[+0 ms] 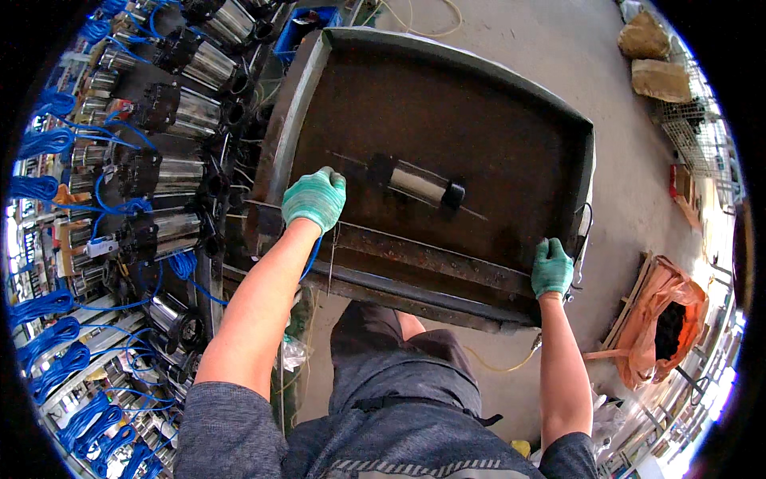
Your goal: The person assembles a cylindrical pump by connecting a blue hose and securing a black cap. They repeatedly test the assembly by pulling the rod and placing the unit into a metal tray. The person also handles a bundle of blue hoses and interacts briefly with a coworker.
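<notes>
A large metal tank (447, 40) with dark brown contents stands before me. In its middle lies a cylindrical pump or motor (419, 185), shiny metal with black ends, a thin line running out past both ends. Over the tank's near left corner, my left hand (316, 198), in a green glove, has its fingers curled closed; what they hold is hidden. A blue cable (312, 257) passes below that wrist. At the near right corner, my right hand (552, 267), also green-gloved, is closed by the tank's edge, and its contents cannot be made out.
Rows of metal motors (182, 112) with coiled blue cables (48, 142) fill the left side. A blue crate (307, 28) sits behind the tank's far left corner. On the right floor stand an orange sack (650, 319) and cardboard-brown bags (661, 80). A pale hose (511, 367) lies near my legs.
</notes>
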The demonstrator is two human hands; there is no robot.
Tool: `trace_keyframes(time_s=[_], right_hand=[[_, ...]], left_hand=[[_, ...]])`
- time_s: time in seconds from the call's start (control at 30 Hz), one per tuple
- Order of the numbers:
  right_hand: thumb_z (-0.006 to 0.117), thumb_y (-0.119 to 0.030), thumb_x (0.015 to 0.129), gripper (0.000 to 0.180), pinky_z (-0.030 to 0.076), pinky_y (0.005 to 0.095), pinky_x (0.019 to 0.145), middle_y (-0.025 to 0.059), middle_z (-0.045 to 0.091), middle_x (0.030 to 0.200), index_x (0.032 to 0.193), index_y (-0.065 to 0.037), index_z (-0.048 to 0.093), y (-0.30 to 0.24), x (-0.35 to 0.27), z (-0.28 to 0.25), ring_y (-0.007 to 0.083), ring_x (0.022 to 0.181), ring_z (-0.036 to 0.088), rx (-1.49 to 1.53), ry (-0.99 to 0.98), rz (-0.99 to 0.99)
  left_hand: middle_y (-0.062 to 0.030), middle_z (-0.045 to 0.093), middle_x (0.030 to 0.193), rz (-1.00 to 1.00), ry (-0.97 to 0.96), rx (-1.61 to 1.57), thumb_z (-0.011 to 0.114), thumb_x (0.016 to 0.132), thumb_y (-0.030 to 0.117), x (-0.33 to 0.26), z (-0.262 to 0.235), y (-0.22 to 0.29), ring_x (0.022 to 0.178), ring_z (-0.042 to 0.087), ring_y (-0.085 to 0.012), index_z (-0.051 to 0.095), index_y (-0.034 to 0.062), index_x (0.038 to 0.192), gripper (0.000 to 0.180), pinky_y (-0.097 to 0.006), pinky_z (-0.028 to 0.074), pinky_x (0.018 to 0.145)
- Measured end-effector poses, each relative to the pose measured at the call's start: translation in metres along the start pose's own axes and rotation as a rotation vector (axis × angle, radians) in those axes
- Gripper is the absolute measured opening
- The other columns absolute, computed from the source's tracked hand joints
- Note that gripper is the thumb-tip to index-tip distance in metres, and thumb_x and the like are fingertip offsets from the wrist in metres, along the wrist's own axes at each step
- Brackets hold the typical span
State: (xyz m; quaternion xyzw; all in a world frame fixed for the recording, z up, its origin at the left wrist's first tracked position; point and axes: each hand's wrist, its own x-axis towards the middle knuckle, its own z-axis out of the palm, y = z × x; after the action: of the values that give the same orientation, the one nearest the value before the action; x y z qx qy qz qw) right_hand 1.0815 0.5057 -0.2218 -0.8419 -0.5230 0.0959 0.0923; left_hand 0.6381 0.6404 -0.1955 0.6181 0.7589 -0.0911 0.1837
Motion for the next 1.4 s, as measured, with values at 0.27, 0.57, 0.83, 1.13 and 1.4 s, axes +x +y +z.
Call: trace_keyframes(time_s=[0.27,0.57,0.83,1.13,1.4], right_hand=[[0.053,-0.040,0.098,0.031,0.048,0.0568,0.068,0.0227,0.067,0.082,0.089,-0.012,0.064,-0.0003,0.0017,-0.0004,0.0486,0.079,0.063,0.001,-0.023,0.007],[0.052,-0.041,0.099,0.033,0.049,0.0562,0.070,0.0220,0.068,0.082,0.092,-0.012,0.065,0.0017,0.0027,0.0010,0.0483,0.081,0.063,-0.006,-0.038,0.003],[0.052,-0.042,0.099,0.034,0.049,0.0565,0.069,0.0218,0.068,0.081,0.092,-0.012,0.065,0.0028,0.0024,0.0012,0.0485,0.080,0.063,-0.002,-0.038,0.004],[0.053,-0.042,0.099,0.034,0.048,0.0562,0.067,0.0219,0.067,0.080,0.089,-0.011,0.063,0.0019,0.0023,0.0007,0.0487,0.078,0.063,0.005,-0.046,0.025],[0.053,-0.041,0.098,0.033,0.049,0.0563,0.068,0.0218,0.067,0.080,0.089,-0.011,0.063,-0.0012,0.0029,-0.0009,0.0487,0.079,0.063,-0.008,-0.036,0.030]], left_hand=[[-0.0189,0.072,0.111,-0.016,-0.016,-0.004,0.042,0.100,0.043,-0.0007,-0.0031,0.0021,0.105,0.067,-0.0404,0.069,0.0146,0.119,0.043,-0.051,0.053,0.092],[-0.0200,0.072,0.108,-0.030,-0.015,0.007,0.042,0.099,0.042,-0.0013,-0.0055,0.0027,0.103,0.069,-0.0403,0.069,0.0156,0.119,0.043,-0.051,0.053,0.092],[-0.0193,0.073,0.107,-0.018,0.005,0.008,0.042,0.100,0.043,-0.0020,-0.0062,0.0037,0.102,0.069,-0.0403,0.069,0.0155,0.118,0.043,-0.051,0.054,0.091],[-0.0201,0.072,0.108,-0.026,-0.004,0.018,0.043,0.100,0.043,-0.0012,-0.0042,0.0035,0.103,0.068,-0.0406,0.069,0.0153,0.117,0.042,-0.051,0.053,0.091],[-0.0205,0.072,0.108,-0.042,-0.032,0.016,0.042,0.101,0.043,-0.0018,-0.0086,0.0062,0.104,0.067,-0.0415,0.068,0.0145,0.117,0.042,-0.052,0.052,0.091]])
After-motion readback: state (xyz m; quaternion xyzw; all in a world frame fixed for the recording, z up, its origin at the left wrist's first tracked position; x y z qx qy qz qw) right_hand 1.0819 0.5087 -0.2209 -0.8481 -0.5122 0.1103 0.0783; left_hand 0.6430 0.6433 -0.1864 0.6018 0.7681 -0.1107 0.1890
